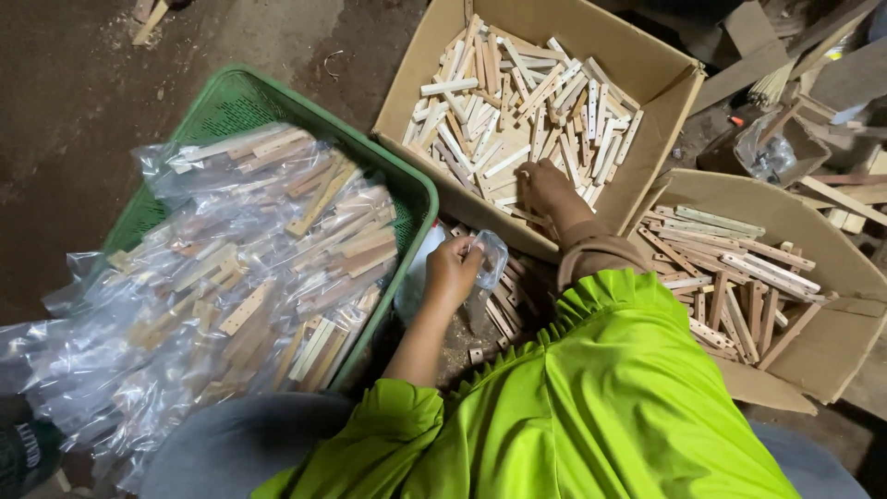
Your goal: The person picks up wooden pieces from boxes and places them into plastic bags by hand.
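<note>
While my left hand (pixel 450 271) pinches a small clear plastic bag (pixel 490 257) by its mouth, its grip closed on the film, my right hand (pixel 547 188) reaches to twelve o'clock into the cardboard box (pixel 647 69) of short pale wooden strips (pixel 517 102). Its fingers rest curled on the strips at the box's near edge; I cannot tell whether they have closed on one. At nine o'clock stands a green basket (pixel 231 97) heaped with bagged strips (pixel 249 268), and at three o'clock a second box (pixel 832 342) of longer strips. As I judge it, the thin bag could slip or tear if a strip's corner catches the film, and strips pulled from the tangled pile might spill over the low box edge onto the floor.
</note>
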